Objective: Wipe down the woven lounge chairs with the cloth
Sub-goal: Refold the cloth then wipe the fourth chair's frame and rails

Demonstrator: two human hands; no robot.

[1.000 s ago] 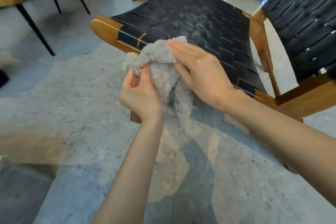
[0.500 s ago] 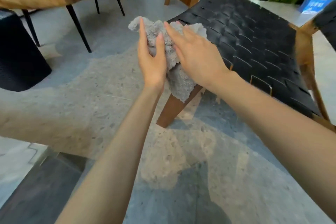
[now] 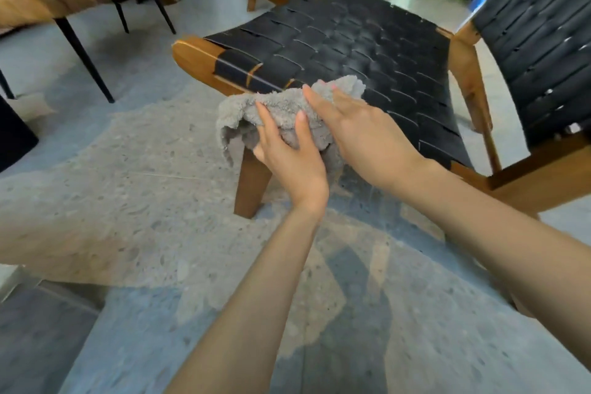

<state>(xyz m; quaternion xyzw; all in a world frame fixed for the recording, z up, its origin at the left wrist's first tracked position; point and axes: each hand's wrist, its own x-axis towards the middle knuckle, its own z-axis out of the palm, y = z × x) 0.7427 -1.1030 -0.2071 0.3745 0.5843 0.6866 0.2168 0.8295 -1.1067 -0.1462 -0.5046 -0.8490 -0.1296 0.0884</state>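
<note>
So, gray cloth (image 3: 281, 102) bunched at the front edge of the chair (image 3: 351, 41), left hand (image 3: 289, 158) gripped it, right hand (image 3: 367, 133) pressed flat on top, fingers straight.

grey cloth (image 3: 281, 101) in left hand (image 3: 289, 163), right hand (image 3: 367, 134) atop, perhaps touching woven chair (image 3: 351, 41)

My left hand (image 3: 287, 158) and right hand (image 3: 361, 129) have lowered the bunched cloth (image 3: 275, 102) from mid-air onto the woven chair (image 3: 351, 41) front edge, right palm now flattened
</note>
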